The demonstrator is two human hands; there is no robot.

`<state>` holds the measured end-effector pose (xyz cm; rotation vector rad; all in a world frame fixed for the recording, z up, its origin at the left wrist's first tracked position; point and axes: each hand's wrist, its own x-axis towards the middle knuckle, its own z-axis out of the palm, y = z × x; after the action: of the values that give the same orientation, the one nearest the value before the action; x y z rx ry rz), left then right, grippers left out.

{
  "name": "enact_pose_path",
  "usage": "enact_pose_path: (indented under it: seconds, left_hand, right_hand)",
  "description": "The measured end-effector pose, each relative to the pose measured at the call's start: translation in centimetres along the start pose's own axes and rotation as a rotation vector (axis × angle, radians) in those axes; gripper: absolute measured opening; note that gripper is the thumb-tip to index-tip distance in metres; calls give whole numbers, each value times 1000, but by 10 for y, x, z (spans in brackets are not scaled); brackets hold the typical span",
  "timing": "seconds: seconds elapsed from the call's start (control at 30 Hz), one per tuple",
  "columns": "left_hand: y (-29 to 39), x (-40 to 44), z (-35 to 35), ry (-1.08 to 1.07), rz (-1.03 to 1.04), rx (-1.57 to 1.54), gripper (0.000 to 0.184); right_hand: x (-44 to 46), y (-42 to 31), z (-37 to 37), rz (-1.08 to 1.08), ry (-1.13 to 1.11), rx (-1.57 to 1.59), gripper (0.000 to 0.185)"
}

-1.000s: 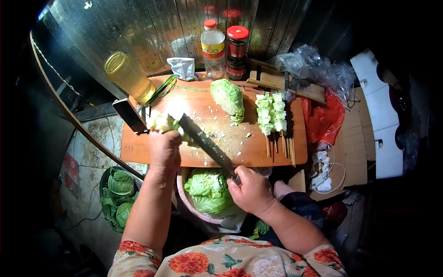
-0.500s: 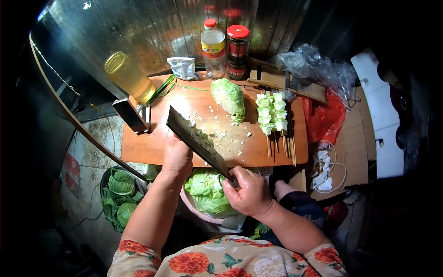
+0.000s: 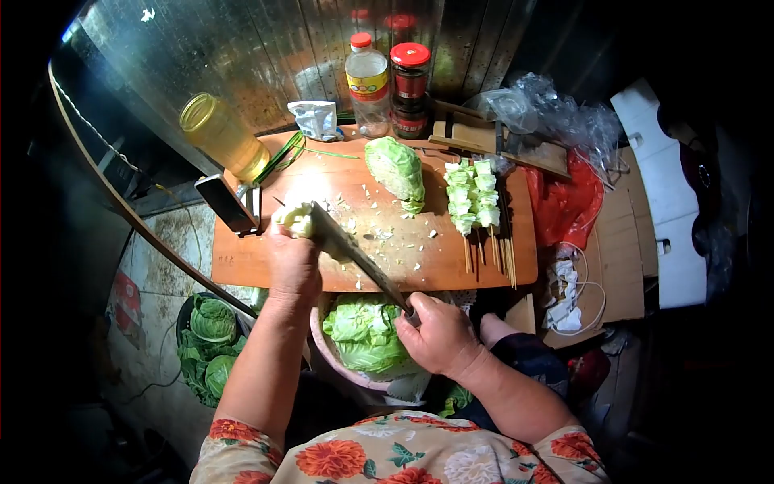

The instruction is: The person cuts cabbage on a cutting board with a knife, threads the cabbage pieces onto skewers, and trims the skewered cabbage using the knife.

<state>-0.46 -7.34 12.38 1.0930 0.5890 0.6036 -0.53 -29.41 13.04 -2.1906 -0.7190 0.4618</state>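
Observation:
My left hand (image 3: 292, 256) is closed around a pale piece of cabbage (image 3: 293, 218) above the left part of the wooden board (image 3: 242, 262). My right hand (image 3: 438, 332) grips the handle of a broad knife (image 3: 355, 256), whose blade slants up and left, its far end against the cabbage piece. Small cabbage scraps lie on the board beneath the blade. A cut cabbage half (image 3: 395, 171) rests near the back of the board. To its right lie cabbage pieces threaded on skewers (image 3: 473, 198), beside bare sticks. Cabbage leaves (image 3: 364, 332) fill a tub below the board's front edge.
Along the back stand a large jar of yellow liquid (image 3: 224, 137), a red-capped bottle (image 3: 368, 87) and stacked red-lidded jars (image 3: 409, 89). A phone (image 3: 226, 203) leans at the left. Red plastic (image 3: 568, 202) and cardboard lie right. Whole cabbages (image 3: 213, 321) sit lower left.
Since half a second ago, the knife blade has turned from a flatter view to nearly edge-on. My left hand has moved slightly left and up, and the cabbage piece shows again beside the blade.

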Motion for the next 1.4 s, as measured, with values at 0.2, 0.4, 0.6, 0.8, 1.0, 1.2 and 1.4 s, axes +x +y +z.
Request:
enact_pose_path:
  seconds: [0.2,0.4,0.6,0.8,1.0,1.2,1.4]
  left_hand:
    - [13,11,-18,15,84,28,32]
    - [15,13,-25,-95,-38,13,39]
    - [25,5,-12,-35,-79,-107,40]
    - [33,10,-22,-33,-64,-143,41]
    - [38,13,-28,-30,-65,-212,39]
    - [31,20,-37,-104,-67,-185,43]
    - [34,8,-16,-49,-82,-238,41]
  right_hand:
    - [2,15,6,152,-75,-23,25]
    - [11,26,9,139,5,-183,22]
    - [30,46,24,248,-22,-257,19]
    - [56,56,38,314,-5,-348,21]
    - [47,61,61,213,-127,-424,23]
    - [20,62,38,14,-470,-446,26]
    - [24,69,11,-44,-401,-391,24]
